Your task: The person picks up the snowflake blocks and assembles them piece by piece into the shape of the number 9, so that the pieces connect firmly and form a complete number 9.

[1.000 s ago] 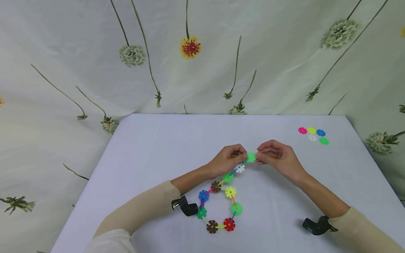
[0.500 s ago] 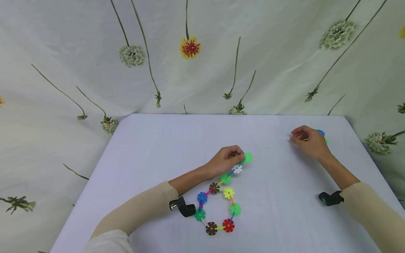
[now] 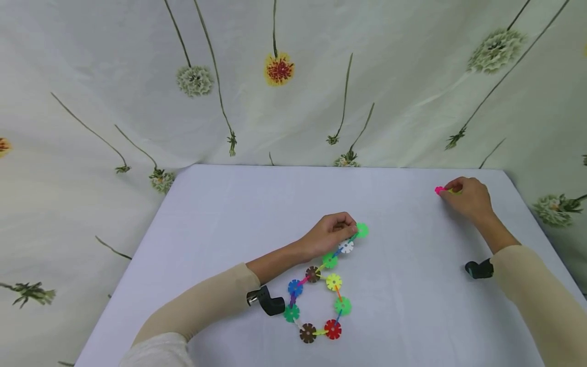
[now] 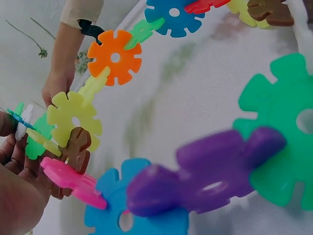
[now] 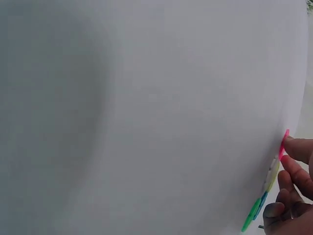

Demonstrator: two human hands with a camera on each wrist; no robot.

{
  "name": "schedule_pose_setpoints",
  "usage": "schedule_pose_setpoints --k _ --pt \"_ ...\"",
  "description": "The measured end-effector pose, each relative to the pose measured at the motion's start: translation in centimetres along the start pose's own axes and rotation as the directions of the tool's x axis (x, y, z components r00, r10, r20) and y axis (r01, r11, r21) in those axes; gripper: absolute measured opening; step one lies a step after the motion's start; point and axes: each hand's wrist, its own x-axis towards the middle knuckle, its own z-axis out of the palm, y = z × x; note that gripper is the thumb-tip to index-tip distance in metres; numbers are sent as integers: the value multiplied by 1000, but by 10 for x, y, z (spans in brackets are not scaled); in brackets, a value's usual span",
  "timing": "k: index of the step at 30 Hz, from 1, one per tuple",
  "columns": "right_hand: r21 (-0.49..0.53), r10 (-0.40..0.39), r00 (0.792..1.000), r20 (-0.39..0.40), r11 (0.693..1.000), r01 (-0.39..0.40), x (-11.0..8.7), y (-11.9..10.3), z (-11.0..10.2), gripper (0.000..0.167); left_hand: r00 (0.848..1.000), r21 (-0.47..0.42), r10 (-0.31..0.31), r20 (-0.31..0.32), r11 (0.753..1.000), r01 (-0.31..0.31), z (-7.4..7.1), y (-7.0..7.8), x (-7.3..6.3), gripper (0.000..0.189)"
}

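My left hand (image 3: 327,232) pinches the upper end of a chain of slotted plastic snowflake discs, close to a light green disc (image 3: 363,230). Below it the chain runs through a white disc (image 3: 347,246) to a ring on the table with a brown disc (image 3: 313,274) at its top. A purple disc (image 4: 210,171) and an orange disc (image 4: 115,58) show large in the left wrist view. At the far right, thumb and finger of my right hand (image 3: 470,200) pinch a loose pink disc (image 5: 284,143). That hand mostly hides the other loose discs in the head view.
Beside the pink disc, the right wrist view shows white (image 5: 269,174), blue (image 5: 262,201) and green (image 5: 251,215) loose discs in a cluster. The white table (image 3: 238,204) meets a flower-print cloth (image 3: 302,117) behind. Black wrist cameras (image 3: 271,302) stick out from both sleeves.
My right hand has left the green end disc and moved right and away to the loose discs, where its fingers now pinch the pink one. The left hand keeps its hold on the chain.
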Motion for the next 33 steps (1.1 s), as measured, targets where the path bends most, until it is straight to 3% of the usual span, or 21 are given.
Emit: schedule_pose_setpoints --k 7,16,24,33 --pt "18 -7 1000 0 1000 7 3 -1 1 43 1000 3 2 -2 1000 -2 0 -2 0 21" --pt "95 -132 990 -50 986 136 -8 -5 9 27 1000 0 -8 -9 1000 8 0 -5 -1 20" --pt "234 -305 950 -65 921 312 -42 -29 16 25 1000 9 5 -5 1000 -5 0 -2 -1 20" --pt "311 -402 915 -23 867 389 -85 -68 29 20 1000 35 -7 -15 999 7 -1 -5 1 19"
